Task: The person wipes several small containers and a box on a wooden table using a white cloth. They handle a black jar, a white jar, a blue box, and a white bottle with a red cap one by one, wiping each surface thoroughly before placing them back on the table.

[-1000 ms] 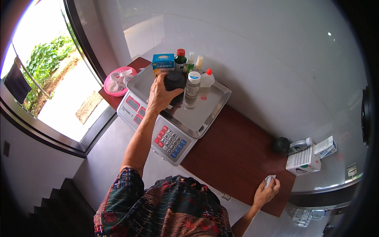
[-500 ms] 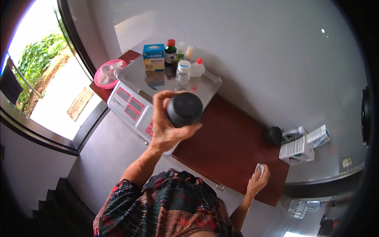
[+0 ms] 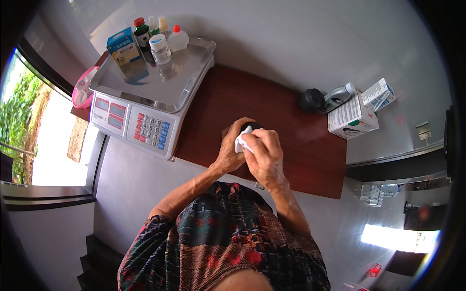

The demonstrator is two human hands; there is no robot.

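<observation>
My left hand (image 3: 232, 149) is wrapped round a black round container (image 3: 253, 126), low over the front of the brown tabletop. Most of the container is hidden behind both hands. In my right hand (image 3: 264, 154) a crumpled white wipe (image 3: 242, 139) is pinched. That wipe is at the container's near side; whether it touches the surface I cannot make out. The tabletop (image 3: 291, 148) lies below and around my hands, and to their left stands a white weighing scale (image 3: 131, 121) with a keypad.
On the scale's metal tray (image 3: 187, 72) stand a blue-and-yellow box (image 3: 124, 47), a dark bottle with a red cap (image 3: 141, 33) and a clear white-capped jar (image 3: 159, 48). Another black container (image 3: 310, 100), a grey bottle (image 3: 340, 94) and a white box (image 3: 352, 116) stand far right. A pink basin (image 3: 80, 94) sits left.
My left hand has brought the black container down and right, away from the scale. My right hand has moved left with the wipe to meet it. The view has shifted.
</observation>
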